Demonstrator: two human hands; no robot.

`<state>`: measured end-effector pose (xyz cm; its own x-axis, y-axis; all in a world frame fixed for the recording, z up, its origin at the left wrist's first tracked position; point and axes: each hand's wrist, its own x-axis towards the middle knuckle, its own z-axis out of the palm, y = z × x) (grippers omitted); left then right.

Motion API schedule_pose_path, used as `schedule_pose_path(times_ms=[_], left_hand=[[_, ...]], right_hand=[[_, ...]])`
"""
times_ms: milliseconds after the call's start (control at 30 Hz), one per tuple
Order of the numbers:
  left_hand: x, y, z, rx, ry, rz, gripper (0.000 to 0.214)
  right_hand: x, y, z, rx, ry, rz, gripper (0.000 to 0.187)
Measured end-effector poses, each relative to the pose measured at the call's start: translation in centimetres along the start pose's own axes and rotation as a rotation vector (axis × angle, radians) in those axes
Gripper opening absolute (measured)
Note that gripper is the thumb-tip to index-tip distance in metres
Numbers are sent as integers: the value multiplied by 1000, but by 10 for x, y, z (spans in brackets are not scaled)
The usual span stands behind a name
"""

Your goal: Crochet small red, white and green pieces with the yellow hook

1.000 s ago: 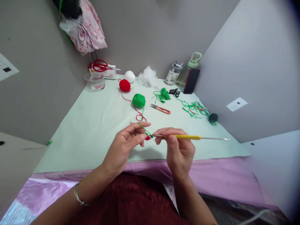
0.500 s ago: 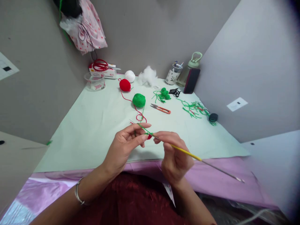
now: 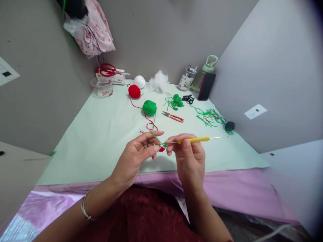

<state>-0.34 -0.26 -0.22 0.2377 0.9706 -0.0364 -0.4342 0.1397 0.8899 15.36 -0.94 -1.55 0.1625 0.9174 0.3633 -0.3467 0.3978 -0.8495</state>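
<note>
Between thumb and fingers, my left hand (image 3: 137, 149) pinches a small crochet piece (image 3: 162, 148) in red, white and green. Green yarn passes over its raised index finger and leads back to the green yarn ball (image 3: 149, 108). My right hand (image 3: 189, 154) grips a crochet hook (image 3: 196, 140) by its yellow handle, nearly level, its far metal end pointing right. The hook's working tip meets the green edge of the piece; the exact stitch is too small to make out. Loose red yarn from the red yarn ball (image 3: 134, 91) lies just beyond my left hand.
Orange thread snips (image 3: 173, 116) lie beyond my hands. Green crocheted bits (image 3: 177, 100), yarn scraps (image 3: 210, 116) and a black tape roll (image 3: 229, 126) are to the right. Stuffing (image 3: 159, 81), a pen cup (image 3: 187, 79), a bottle (image 3: 204, 75), a phone (image 3: 207, 87) and red scissors (image 3: 111, 70) stand behind.
My right hand has turned, swinging the hook from a downward right slant to almost level. More of the yellow handle shows. My left hand has stayed nearly in place with the piece.
</note>
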Motion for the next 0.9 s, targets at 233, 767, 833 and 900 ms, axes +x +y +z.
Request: schedule_pose_path(times_ms=[233,767,833,900], left_hand=[[0,0,1,-71,-12,-74,24],[-4,-2,-1,47,16,34,22],[-5,-3,-2,130,29,94,23],[-6,-4,-3,225,50,164,23]], right_hand=[[1,0,4,32,3,52,18],[-7,-4,-3,-242,-60,-138,21],[-8,-5,-3,-342,-84,-233,22],[-9,-5,-4,-413,-132,-333,24]])
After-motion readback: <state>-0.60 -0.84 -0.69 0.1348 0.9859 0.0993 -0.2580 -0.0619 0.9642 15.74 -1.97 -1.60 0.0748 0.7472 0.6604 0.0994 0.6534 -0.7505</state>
